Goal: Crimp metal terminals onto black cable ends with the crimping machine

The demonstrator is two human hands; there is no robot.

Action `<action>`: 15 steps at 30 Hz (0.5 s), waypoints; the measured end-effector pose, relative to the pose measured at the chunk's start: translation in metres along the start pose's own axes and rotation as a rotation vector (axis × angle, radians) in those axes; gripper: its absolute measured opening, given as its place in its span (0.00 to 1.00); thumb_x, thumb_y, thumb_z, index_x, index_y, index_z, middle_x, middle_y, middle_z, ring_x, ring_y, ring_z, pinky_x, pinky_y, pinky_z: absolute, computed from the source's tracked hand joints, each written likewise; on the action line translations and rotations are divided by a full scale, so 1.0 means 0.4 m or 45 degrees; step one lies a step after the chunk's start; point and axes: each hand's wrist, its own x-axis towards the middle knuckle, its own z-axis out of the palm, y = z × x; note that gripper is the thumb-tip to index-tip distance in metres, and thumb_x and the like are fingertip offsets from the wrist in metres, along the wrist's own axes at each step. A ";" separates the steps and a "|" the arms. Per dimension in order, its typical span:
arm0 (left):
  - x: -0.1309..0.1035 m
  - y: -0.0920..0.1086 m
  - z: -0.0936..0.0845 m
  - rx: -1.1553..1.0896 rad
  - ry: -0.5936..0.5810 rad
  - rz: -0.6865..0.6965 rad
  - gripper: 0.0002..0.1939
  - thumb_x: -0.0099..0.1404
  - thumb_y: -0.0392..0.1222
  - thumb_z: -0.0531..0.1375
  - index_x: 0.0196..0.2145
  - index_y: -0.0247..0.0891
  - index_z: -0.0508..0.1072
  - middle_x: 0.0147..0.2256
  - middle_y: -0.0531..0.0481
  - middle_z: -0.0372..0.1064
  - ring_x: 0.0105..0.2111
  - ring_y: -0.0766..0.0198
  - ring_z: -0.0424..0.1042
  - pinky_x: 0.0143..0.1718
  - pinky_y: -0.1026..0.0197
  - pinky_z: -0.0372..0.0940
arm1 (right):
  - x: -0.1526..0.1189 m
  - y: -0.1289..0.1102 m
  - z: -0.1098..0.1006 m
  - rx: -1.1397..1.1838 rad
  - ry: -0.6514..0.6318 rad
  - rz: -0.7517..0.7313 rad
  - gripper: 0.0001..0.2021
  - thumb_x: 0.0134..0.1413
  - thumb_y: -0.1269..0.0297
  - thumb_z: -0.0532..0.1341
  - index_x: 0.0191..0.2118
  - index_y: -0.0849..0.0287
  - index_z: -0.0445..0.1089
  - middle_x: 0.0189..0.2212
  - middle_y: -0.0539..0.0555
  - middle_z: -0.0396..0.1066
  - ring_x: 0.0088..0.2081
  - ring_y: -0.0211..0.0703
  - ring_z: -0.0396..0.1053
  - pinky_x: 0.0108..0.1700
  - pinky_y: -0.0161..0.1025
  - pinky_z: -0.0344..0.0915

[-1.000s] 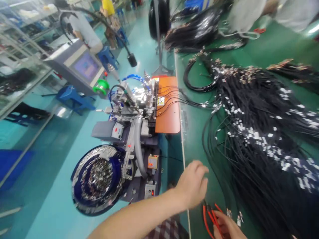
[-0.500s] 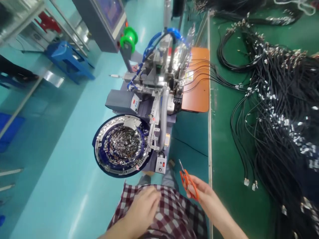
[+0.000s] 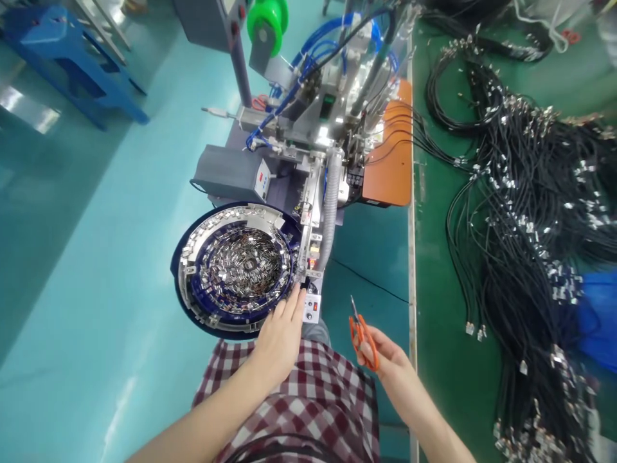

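My left hand point(image 3: 282, 328) reaches forward with its fingers stretched out, the tips at the near right rim of the round feeder bowl point(image 3: 182, 263). Whether they touch the rim or the metal feed track point(image 3: 311, 222) beside it, I cannot tell. Loose small metal parts point(image 3: 241, 267) fill the middle of the bowl. A small control box point(image 3: 312, 308) with a red switch sits just right of those fingertips. In my right hand point(image 3: 393, 363) is a pair of orange-handled scissors point(image 3: 365, 341), blades closed and pointing forward, held over the gap between machine and table.
Beyond the bowl stands a machine with blue hoses point(image 3: 308, 54), a grey controller box point(image 3: 231, 173) and a green spool point(image 3: 267, 26). Black cables point(image 3: 506, 270) with metal ends lie heaped on the green table point(image 3: 441, 386). An orange board point(image 3: 388, 180) adjoins the table edge. A blue stool point(image 3: 72, 48) stands left.
My left hand has moved forward from my lap to the bowl's near right rim, its fingers now extended. The right hand still holds the scissors in nearly the same place. The view has shifted.
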 end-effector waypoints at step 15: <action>-0.017 0.063 -0.006 0.250 0.002 -0.123 0.26 0.67 0.35 0.46 0.62 0.31 0.56 0.64 0.40 0.49 0.53 0.48 0.63 0.50 0.47 0.64 | 0.087 -0.083 0.018 -0.026 -0.233 0.225 0.20 0.42 0.53 0.70 0.41 0.55 0.72 0.29 0.49 0.67 0.25 0.34 0.59 0.31 0.35 0.64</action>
